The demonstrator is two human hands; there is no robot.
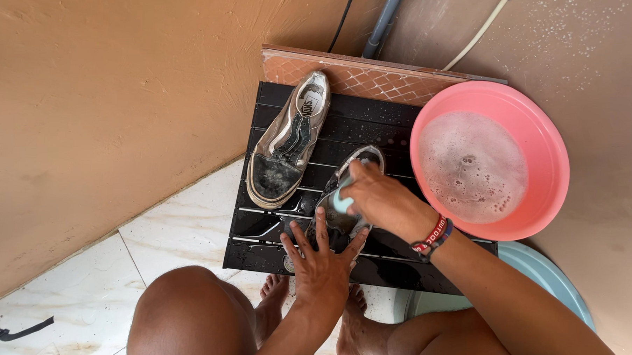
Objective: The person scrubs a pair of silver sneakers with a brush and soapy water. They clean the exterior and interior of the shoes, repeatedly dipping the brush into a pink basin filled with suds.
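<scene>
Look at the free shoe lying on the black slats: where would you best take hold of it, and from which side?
Grip the shoe at its heel collar, coming from above at the far, wall end. It lies upright with the opening facing up and the heel away from the person, so fingers can hook inside; the wet toe looks slippery.

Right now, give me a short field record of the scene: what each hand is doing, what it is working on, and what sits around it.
left hand: fingers spread, pressing down the toe end of the shoe being washed
right hand: closed grip on a light blue scrubber, held against that shoe
surface: wet black slatted board
second shoe: worn sneaker lying left of the first, untouched
basin: pink basin of soapy water, to the right
wrist: red and dark wristbands on the right arm
</scene>
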